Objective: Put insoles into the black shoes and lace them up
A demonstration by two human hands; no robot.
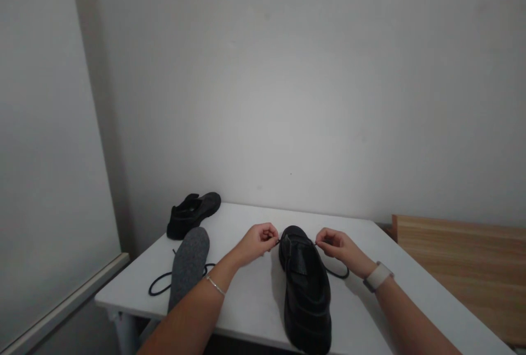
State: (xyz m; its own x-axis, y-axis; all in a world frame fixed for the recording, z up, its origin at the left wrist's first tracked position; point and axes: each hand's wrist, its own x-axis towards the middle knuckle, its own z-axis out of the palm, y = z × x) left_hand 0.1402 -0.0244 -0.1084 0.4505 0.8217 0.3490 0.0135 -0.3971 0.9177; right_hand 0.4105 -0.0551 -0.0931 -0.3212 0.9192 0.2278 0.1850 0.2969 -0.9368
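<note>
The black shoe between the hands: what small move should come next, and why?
Perhaps pull the lace gently outward: the left hand and right hand seem to pinch it on opposite sides of the black shoe, near its toe.

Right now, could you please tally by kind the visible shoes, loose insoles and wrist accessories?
Shoes: 2, near black shoe and far black shoe
Loose insoles: 1, grey insole
Wrist accessories: 2, bracelet and light wristband
Total: 5
</note>
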